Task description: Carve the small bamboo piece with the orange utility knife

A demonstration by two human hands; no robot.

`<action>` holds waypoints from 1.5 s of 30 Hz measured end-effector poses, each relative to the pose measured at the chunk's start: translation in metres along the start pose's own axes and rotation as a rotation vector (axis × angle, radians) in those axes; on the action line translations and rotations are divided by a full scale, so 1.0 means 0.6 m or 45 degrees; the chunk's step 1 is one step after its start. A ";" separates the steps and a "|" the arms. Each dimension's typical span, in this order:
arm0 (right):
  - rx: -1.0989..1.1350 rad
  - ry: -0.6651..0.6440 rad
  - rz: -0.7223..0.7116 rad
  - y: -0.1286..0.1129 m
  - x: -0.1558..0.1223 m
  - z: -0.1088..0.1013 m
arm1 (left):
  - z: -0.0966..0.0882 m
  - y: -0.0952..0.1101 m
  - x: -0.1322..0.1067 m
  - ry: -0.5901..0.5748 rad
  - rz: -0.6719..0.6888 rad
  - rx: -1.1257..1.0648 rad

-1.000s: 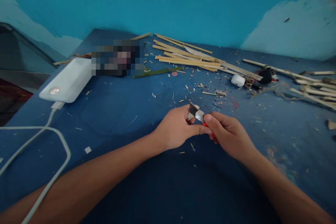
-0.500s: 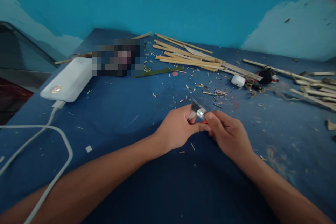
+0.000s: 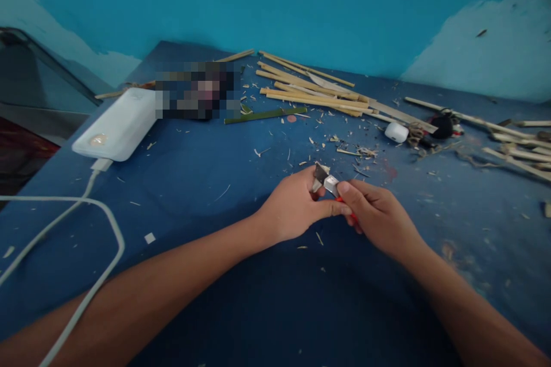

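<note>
In the middle of the head view my right hand grips a box cutter with a dark blade, a silver metal sleeve and a bit of red handle. Its blade points up and left, across the fingers of my left hand. That hand is closed around a small pale piece, apparently bamboo or wood, mostly hidden by the fingers and the blade. My left thumb reaches right, touching the box cutter's red part near my right fingers. Both hands are above the blue table.
Bamboo strips lie at the back, a green strip before them. A white power bank with a cable is left, beside a pixelated dark object. A white earbud case and more sticks lie right; shavings are scattered about.
The view has shifted slightly, so the table's things appear a little further right. The blade and metal sleeve show more clearly, and more red handle is visible. Both hands keep their hold.
</note>
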State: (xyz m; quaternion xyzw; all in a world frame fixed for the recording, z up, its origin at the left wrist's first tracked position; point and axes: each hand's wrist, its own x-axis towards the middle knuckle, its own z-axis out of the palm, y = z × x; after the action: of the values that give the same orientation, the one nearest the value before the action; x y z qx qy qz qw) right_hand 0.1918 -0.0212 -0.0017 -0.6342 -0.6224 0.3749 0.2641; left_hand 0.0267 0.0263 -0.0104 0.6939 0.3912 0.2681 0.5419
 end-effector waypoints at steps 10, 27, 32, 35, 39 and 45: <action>-0.055 0.162 0.005 -0.011 -0.008 0.009 | 0.003 0.010 -0.004 0.055 -0.075 0.071; 0.050 0.331 0.008 -0.026 -0.005 0.024 | 0.004 0.002 -0.007 0.056 0.023 0.088; 0.132 0.110 0.044 -0.014 0.000 0.011 | 0.001 -0.004 -0.003 -0.010 0.014 -0.045; 0.165 -0.014 0.076 -0.008 0.002 0.005 | 0.000 -0.002 -0.001 -0.052 -0.012 -0.126; 0.204 -0.096 0.110 -0.002 0.003 0.003 | -0.004 0.001 0.000 -0.087 -0.052 -0.061; 0.087 0.001 0.053 -0.005 0.000 0.004 | -0.002 0.008 -0.003 0.003 -0.099 0.045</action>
State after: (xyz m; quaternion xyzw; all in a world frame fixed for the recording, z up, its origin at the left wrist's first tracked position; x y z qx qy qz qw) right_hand 0.1881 -0.0211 -0.0008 -0.6377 -0.5959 0.4011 0.2781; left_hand 0.0260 0.0253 -0.0051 0.6872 0.4233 0.2408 0.5390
